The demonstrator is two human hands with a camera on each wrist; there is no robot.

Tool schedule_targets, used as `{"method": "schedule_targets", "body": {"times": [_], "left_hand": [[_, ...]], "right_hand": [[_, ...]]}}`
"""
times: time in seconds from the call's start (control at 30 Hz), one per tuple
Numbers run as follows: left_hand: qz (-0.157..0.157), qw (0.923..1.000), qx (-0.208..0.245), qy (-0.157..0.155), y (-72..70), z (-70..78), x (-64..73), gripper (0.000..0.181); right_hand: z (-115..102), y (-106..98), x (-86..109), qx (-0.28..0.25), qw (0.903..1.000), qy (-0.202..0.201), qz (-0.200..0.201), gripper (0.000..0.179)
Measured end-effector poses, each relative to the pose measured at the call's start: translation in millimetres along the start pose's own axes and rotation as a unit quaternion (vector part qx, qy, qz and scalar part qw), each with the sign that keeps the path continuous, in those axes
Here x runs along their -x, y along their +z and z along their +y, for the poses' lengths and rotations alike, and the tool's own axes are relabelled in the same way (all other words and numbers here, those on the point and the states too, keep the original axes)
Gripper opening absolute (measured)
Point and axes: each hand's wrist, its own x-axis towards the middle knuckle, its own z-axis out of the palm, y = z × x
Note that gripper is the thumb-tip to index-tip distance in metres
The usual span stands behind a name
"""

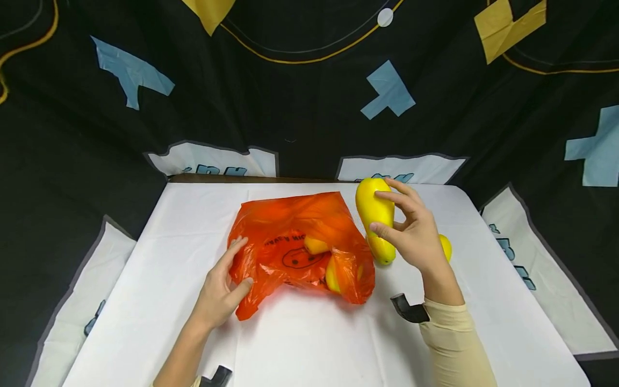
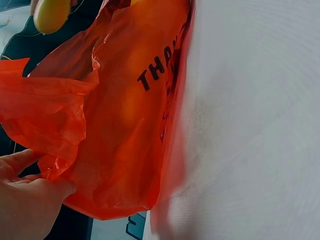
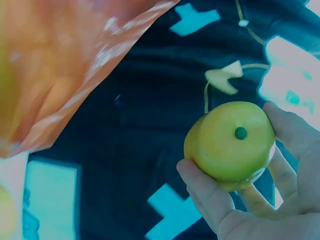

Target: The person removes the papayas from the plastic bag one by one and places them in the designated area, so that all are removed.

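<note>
While the right hand [image 1: 416,231] grips a yellow fruit [image 1: 369,209] just beside the orange bag [image 1: 271,220] on the table [image 1: 300,349], I see the left hand [image 1: 222,293] holding the bag's edge between thumb and fingers, with more fruit [image 1: 316,246] showing inside. Black print [image 2: 152,72] on the bag reads "THA" in my left wrist view before a fold hides the rest, and I cannot make out the blue letters [image 1: 208,170] beyond the table.
</note>
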Motion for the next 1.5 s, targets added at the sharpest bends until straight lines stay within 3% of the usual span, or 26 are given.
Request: {"method": "schedule_targets", "body": {"times": [0.33,0.63,0.77,1.03,1.5], "left_hand": [[-0.002,1.0,-0.001,-0.008,-2.2,1.3,0.6,0.077],[0.002,1.0,0.0,-0.007,-2.2,0.2,0.9,0.077],[0.003,1.0,0.003,-0.005,-1.9,-0.3,1.1,0.077],[0.006,1.0,0.0,-0.003,-2.3,1.4,1.2,0.075],[0.005,0.9999,-0.011,-0.008,-1.8,2.1,-0.1,0.075]], "right_hand": [[56,-30,14.1,0.033,0.9933,0.072,0.083,0.051],[80,-44,22.4,0.088,0.9828,0.117,0.113,0.051],[75,-43,25.1,0.095,0.9782,0.145,0.114,0.049],[134,-51,35.6,0.122,0.9725,0.167,0.108,0.05],[165,-52,44.8,0.193,0.9527,0.227,0.058,0.049]]}}
